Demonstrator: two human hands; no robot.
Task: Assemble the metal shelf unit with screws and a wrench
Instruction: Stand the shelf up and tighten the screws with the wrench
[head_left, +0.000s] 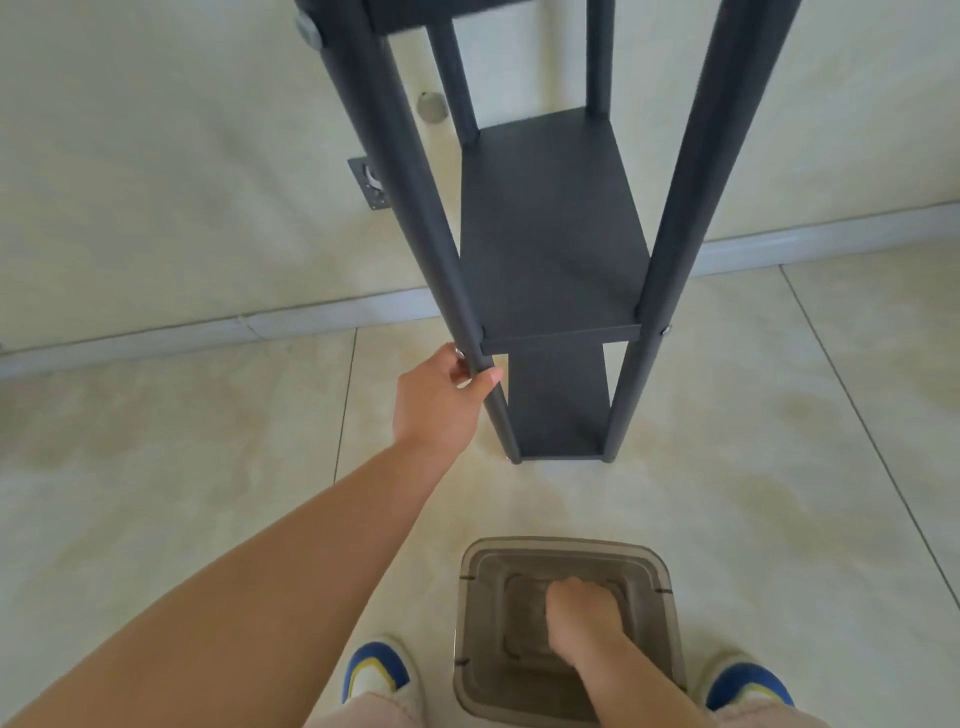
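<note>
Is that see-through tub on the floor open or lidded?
Open: the right hand reaches down inside the tub, no lid visible.

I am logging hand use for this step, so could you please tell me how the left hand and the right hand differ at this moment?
The left hand reaches forward and grips the near-left post of the shelf unit; the right hand reaches down into the plastic bin between the shoes. The left hand's thumb shows wrapped round the post, whereas the right hand's fingers are curled and hidden, so what it holds cannot be told. Both are bare.
</note>
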